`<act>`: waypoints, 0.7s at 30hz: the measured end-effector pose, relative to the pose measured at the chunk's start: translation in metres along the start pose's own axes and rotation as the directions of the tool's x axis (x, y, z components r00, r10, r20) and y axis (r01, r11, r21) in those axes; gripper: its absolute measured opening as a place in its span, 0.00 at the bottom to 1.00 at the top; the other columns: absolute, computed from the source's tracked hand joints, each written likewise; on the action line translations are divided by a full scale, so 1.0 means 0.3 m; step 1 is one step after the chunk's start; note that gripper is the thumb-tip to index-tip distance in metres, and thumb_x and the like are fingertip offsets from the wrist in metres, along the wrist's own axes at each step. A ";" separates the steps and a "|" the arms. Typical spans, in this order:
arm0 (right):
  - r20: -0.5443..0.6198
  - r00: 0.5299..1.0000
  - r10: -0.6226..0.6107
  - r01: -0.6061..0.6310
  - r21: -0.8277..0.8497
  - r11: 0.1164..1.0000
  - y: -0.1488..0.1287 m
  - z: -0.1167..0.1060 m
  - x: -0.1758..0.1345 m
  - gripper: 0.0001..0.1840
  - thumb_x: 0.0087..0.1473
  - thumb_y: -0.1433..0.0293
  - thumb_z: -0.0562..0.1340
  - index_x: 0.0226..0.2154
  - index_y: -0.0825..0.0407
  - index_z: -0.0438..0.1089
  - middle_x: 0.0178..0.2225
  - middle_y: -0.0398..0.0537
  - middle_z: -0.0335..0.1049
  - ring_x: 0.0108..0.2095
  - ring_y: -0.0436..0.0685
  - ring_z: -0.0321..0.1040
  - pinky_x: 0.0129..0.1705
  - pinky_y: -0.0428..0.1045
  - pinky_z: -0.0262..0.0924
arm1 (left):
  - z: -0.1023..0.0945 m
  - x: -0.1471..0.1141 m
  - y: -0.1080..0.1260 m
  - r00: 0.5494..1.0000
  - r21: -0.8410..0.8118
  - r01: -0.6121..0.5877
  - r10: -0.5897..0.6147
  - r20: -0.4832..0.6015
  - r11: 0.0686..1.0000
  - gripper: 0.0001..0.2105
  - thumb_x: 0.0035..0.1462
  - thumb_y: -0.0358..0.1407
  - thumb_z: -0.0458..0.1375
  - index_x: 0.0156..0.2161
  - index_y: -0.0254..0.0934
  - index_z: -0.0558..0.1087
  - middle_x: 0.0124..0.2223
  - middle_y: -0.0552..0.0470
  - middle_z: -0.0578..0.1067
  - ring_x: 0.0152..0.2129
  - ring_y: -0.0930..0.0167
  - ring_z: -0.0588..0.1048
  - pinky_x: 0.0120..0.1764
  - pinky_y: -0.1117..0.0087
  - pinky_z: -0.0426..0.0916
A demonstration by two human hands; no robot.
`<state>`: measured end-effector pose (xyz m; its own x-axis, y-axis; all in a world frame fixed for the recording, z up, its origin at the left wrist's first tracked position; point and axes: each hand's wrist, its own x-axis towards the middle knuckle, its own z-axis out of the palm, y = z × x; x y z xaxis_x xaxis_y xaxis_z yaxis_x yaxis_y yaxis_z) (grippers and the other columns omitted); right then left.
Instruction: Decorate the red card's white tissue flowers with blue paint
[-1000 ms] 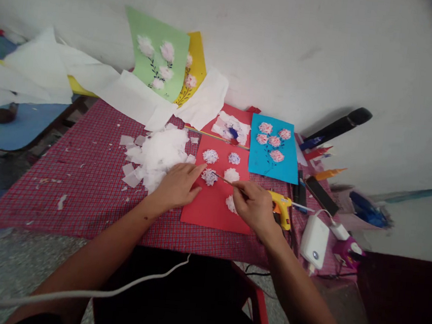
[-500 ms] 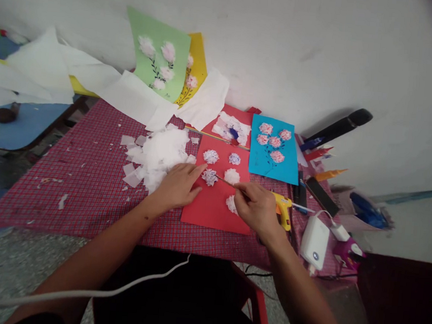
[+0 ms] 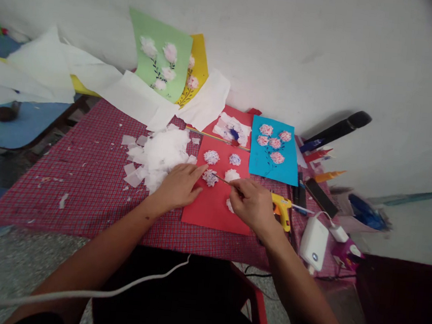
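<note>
A red paper sheet point(image 3: 211, 215) lies before me with several white tissue-paper flowers on it. My right hand point(image 3: 253, 202) is closed round a thin paintbrush point(image 3: 222, 179), whose tip meets a purple-speckled flower point(image 3: 210, 179) at the middle left of the sheet. Beside that flower, my left hand point(image 3: 178, 185) rests on the sheet's left edge, fingers stretched out and holding nothing. Its index fingertip is close to the flower; whether it touches I cannot tell. Part of a lower white flower point(image 3: 229, 205) is hidden behind my right hand.
White paper pieces point(image 3: 163, 154) are heaped left of the sheet. Behind it lies a paint-stained tissue point(image 3: 229, 127). A blue flower card point(image 3: 273, 162), a yellow glue gun point(image 3: 282, 209) and a white power bank point(image 3: 314, 243) are on the right. Green card point(image 3: 161, 55) leans on the wall.
My right hand has shifted slightly left with the paintbrush, covering more of the lower white flower. My left hand stays in place.
</note>
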<state>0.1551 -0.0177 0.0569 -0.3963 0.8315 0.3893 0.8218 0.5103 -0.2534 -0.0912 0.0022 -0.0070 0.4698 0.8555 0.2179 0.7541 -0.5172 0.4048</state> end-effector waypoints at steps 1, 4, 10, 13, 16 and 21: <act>0.003 1.000 -0.007 0.007 0.004 1.000 -0.001 0.000 0.000 0.09 0.60 0.73 0.60 0.39 0.50 0.77 0.32 0.48 0.80 0.33 0.57 0.76 0.34 0.50 0.62 | -0.001 0.000 0.001 1.000 0.001 0.000 0.000 0.000 1.000 0.32 0.65 0.38 0.57 0.71 0.36 0.56 0.59 0.38 0.73 0.58 0.55 0.71 0.64 0.51 0.63; 0.010 1.000 -0.018 0.018 0.017 1.000 -0.003 -0.003 -0.003 0.10 0.60 0.74 0.60 0.39 0.50 0.77 0.32 0.48 0.79 0.33 0.57 0.76 0.34 0.51 0.63 | -0.001 0.000 0.000 1.000 0.007 0.002 -0.002 0.002 1.000 0.32 0.65 0.39 0.57 0.71 0.36 0.57 0.58 0.39 0.73 0.58 0.55 0.71 0.64 0.51 0.63; 0.012 1.000 -0.022 0.021 0.035 0.999 -0.007 -0.018 -0.010 0.09 0.60 0.73 0.60 0.38 0.50 0.77 0.31 0.48 0.79 0.32 0.56 0.76 0.34 0.50 0.63 | 0.003 -0.001 -0.005 1.000 0.001 0.000 0.000 -0.004 1.000 0.32 0.65 0.39 0.57 0.71 0.38 0.56 0.58 0.40 0.73 0.58 0.55 0.71 0.63 0.50 0.63; 0.003 1.000 -0.021 0.021 0.031 0.999 -0.005 -0.025 -0.016 0.10 0.60 0.73 0.60 0.39 0.50 0.77 0.30 0.47 0.79 0.31 0.56 0.76 0.33 0.50 0.63 | 0.005 -0.001 -0.006 1.000 0.002 -0.006 0.006 -0.004 1.000 0.32 0.65 0.39 0.57 0.71 0.39 0.56 0.58 0.40 0.73 0.58 0.55 0.71 0.63 0.50 0.64; -0.007 1.000 -0.014 0.015 0.029 0.999 0.000 -0.027 -0.024 0.10 0.59 0.73 0.60 0.38 0.50 0.77 0.31 0.48 0.79 0.31 0.56 0.76 0.33 0.50 0.63 | 0.006 0.000 -0.007 1.000 0.003 -0.005 0.005 -0.007 1.000 0.32 0.65 0.39 0.57 0.71 0.38 0.56 0.59 0.39 0.72 0.58 0.55 0.71 0.64 0.50 0.63; -0.031 0.999 0.014 -0.013 0.040 0.999 0.009 -0.028 -0.031 0.10 0.58 0.73 0.60 0.39 0.49 0.78 0.33 0.48 0.81 0.33 0.57 0.77 0.34 0.50 0.65 | 0.006 0.000 -0.007 1.000 -0.003 0.005 -0.005 0.004 1.000 0.32 0.65 0.39 0.57 0.71 0.38 0.56 0.60 0.39 0.72 0.58 0.56 0.70 0.64 0.51 0.63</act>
<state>0.1643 -0.0258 0.0600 -0.3715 0.8314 0.4132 0.8100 0.5077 -0.2935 -0.0919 0.0034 -0.0094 0.4681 0.8578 0.2125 0.7549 -0.5131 0.4084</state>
